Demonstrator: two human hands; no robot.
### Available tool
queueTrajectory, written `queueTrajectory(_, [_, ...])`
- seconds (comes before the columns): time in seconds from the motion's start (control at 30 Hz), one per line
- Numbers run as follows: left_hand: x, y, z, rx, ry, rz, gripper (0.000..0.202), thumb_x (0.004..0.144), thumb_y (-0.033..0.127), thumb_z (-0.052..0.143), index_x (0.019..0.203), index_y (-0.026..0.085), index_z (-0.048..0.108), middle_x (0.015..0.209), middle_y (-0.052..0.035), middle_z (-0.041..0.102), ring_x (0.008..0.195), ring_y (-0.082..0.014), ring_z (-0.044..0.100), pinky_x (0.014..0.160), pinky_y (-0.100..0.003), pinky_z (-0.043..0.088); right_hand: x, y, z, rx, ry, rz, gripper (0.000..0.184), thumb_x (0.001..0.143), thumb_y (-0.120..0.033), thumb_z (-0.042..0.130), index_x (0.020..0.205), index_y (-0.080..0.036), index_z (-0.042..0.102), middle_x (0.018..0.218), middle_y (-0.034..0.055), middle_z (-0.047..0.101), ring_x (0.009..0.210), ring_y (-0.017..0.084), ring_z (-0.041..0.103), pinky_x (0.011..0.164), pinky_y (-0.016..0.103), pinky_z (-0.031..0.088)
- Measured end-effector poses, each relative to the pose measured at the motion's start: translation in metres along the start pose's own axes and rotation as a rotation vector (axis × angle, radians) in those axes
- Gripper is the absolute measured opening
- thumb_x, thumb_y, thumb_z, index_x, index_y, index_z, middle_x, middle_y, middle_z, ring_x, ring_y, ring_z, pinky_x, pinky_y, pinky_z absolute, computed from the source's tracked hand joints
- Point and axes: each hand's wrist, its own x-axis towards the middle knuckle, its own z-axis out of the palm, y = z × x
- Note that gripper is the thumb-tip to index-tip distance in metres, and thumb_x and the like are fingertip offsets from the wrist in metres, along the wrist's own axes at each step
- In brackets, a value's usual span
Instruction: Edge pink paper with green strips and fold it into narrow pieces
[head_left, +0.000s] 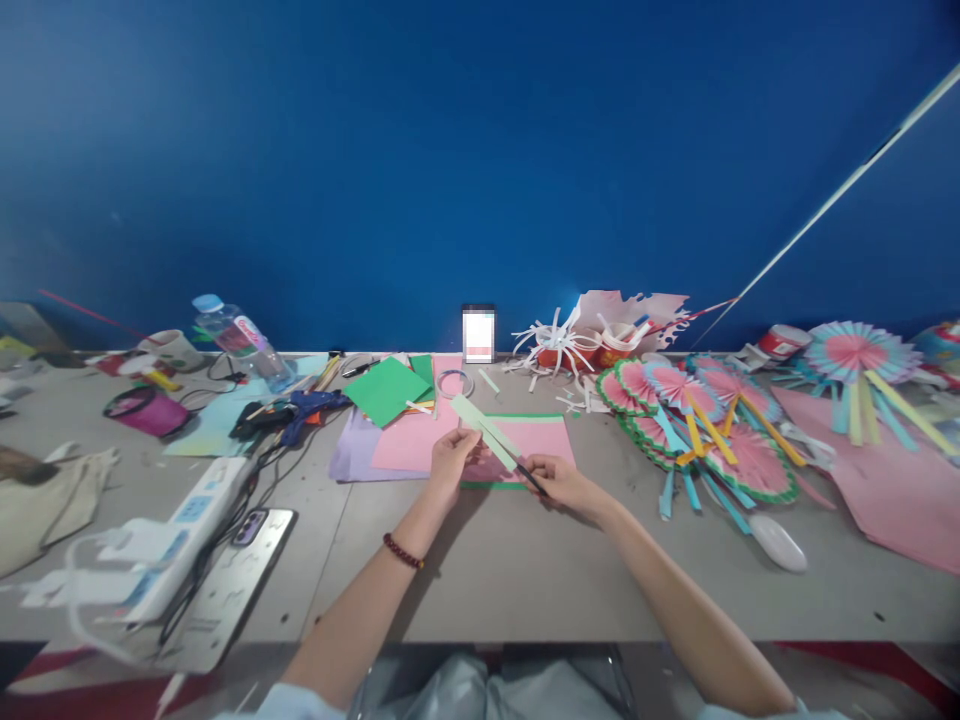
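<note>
My left hand (450, 458) is closed on a pale green paper strip (480, 425) that slants up and to the left over the table. My right hand (556, 480) grips a dark thin tool, probably scissors (525, 472), whose tip meets the strip's lower end. Both hands hover above a pink sheet with a green border (544, 438). A bead bracelet (403, 551) is on my left wrist.
Pink, lilac and green sheets (386, 390) lie behind my hands. Folded paper fans (705, 425) pile at the right. A glue gun (285, 412), water bottle (240, 340), power strip (169, 535) and phone (251, 545) sit at the left. Paper cups (600, 345) stand by the blue wall.
</note>
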Motion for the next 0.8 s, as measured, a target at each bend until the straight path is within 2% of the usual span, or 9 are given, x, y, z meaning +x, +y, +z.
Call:
queueTrajectory(0.3, [0.0, 0.0, 0.0, -0.032, -0.003, -0.006, 0.039, 0.05, 0.044, 0.08, 0.063, 0.016, 0.057, 0.057, -0.0008, 0.064, 0.052, -0.014, 0.063, 0.047, -0.021, 0.047, -0.001, 0.0, -0.001, -0.009, -0.014, -0.04, 0.029, 0.076, -0.045, 0.062, 0.072, -0.019, 0.05, 0.046, -0.01, 0.04, 0.035, 0.003, 0.031, 0.036, 0.018, 0.023])
queueTrajectory(0.5, [0.0, 0.002, -0.002, 0.029, -0.086, 0.034, 0.038, 0.056, 0.047, 0.076, 0.066, 0.018, 0.054, 0.053, 0.0006, 0.062, 0.045, -0.0143, 0.06, 0.042, -0.023, 0.047, -0.002, -0.003, 0.001, -0.033, 0.013, -0.012, 0.026, 0.075, -0.043, 0.061, 0.075, -0.019, 0.051, 0.048, -0.0096, 0.042, 0.035, 0.003, 0.031, 0.035, 0.017, 0.022])
queueTrajectory(0.67, [0.001, 0.008, -0.004, 0.088, -0.033, 0.169, 0.036, 0.063, 0.049, 0.071, 0.067, 0.016, 0.057, 0.054, 0.0008, 0.061, 0.046, -0.0125, 0.059, 0.042, -0.021, 0.045, -0.004, -0.005, 0.002, -0.036, -0.004, -0.023, 0.03, 0.075, -0.047, 0.062, 0.073, -0.019, 0.05, 0.047, -0.01, 0.041, 0.036, 0.003, 0.032, 0.037, 0.016, 0.022])
queueTrajectory(0.8, [0.003, 0.012, -0.004, 0.079, -0.004, 0.223, 0.037, 0.06, 0.048, 0.074, 0.06, 0.016, 0.055, 0.052, 0.002, 0.058, 0.045, -0.0107, 0.057, 0.042, -0.019, 0.042, -0.004, -0.004, 0.001, -0.025, -0.009, -0.026, 0.034, 0.074, -0.05, 0.063, 0.072, -0.019, 0.05, 0.046, -0.0105, 0.04, 0.036, 0.003, 0.031, 0.037, 0.016, 0.023])
